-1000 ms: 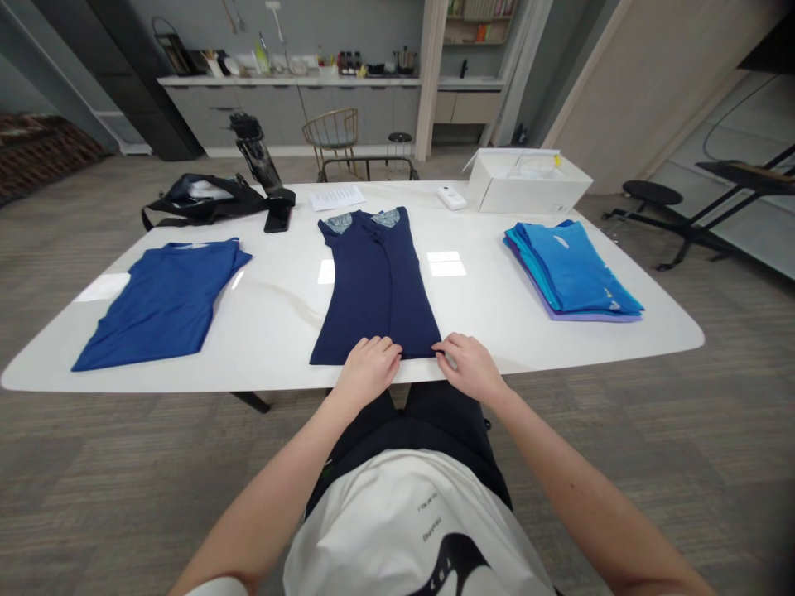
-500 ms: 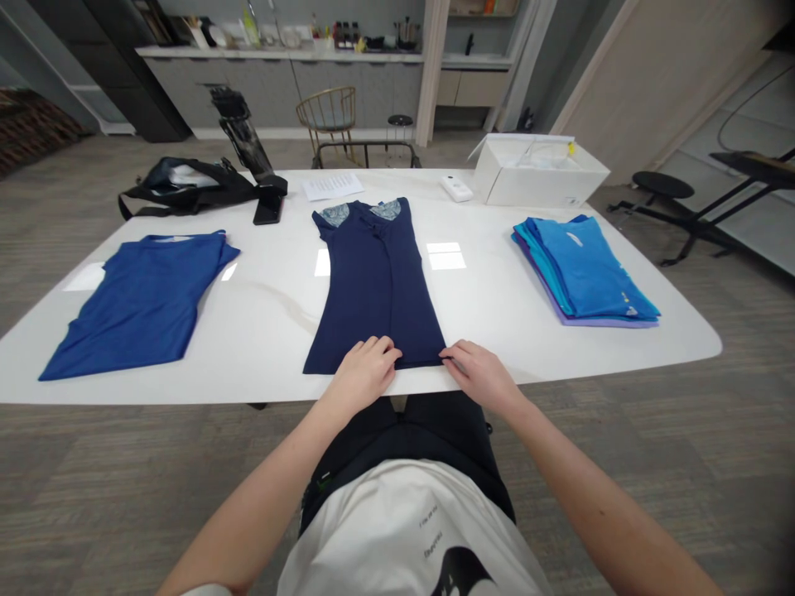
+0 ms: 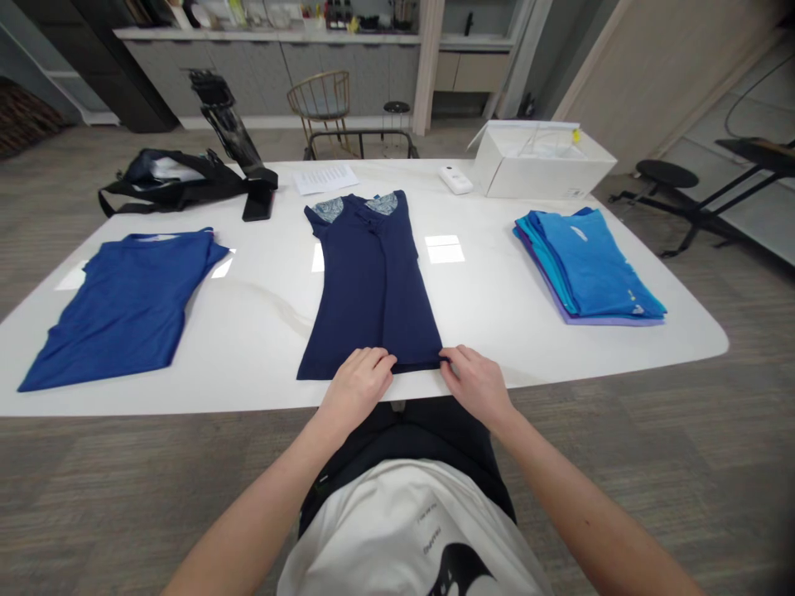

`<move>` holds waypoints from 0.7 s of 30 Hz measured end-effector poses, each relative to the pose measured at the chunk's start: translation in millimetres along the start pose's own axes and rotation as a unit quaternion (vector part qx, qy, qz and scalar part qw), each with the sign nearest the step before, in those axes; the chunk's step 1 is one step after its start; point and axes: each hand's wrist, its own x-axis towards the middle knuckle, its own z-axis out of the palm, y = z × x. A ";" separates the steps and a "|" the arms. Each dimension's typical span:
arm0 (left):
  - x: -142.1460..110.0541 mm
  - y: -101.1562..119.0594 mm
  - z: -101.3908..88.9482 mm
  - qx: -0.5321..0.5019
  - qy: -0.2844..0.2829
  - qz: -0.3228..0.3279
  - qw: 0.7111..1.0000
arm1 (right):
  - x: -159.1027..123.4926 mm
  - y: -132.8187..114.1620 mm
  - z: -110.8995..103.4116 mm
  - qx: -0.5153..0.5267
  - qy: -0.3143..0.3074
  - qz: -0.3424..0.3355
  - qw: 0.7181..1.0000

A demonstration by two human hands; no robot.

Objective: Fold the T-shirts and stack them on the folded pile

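Note:
A navy sleeveless garment (image 3: 369, 281) lies flat and lengthwise on the white table (image 3: 497, 331), with patterned blue-grey panels at its far end. My left hand (image 3: 357, 385) is on the near hem, fingers curled over the edge. My right hand (image 3: 475, 385) pinches the hem's right corner. To the left lies a flat royal-blue shirt (image 3: 118, 310). At the right sits a folded stack of blue and purple garments (image 3: 587, 269), out of reach of both hands.
At the table's far side are a black bag (image 3: 165, 182), a black phone (image 3: 257, 201), a paper sheet (image 3: 325, 178), a white remote (image 3: 455, 180) and an open white box (image 3: 540, 165). A black camera stand (image 3: 224, 116) rises behind them. A gold chair stands beyond.
My view has tilted lower, so the room slides upward in the frame. Both hands stay at the navy hem, sitting slightly farther apart.

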 end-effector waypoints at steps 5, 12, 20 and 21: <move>-2.2 4.6 -3.7 0.030 -0.027 -0.001 0.999 | 3.1 2.2 -6.5 0.026 0.030 -0.032 0.999; -2.1 8.7 -4.1 0.001 -0.123 -0.017 0.992 | -5.9 4.0 -9.1 0.011 -0.012 -0.038 0.999; 41.5 -38.0 -15.0 -0.131 -0.109 -0.103 0.980 | 47.9 32.0 -14.3 0.068 -0.079 0.013 0.995; 52.8 -49.8 -14.8 -0.140 -0.103 -0.119 0.978 | 63.9 37.2 -13.6 0.073 -0.087 0.023 0.993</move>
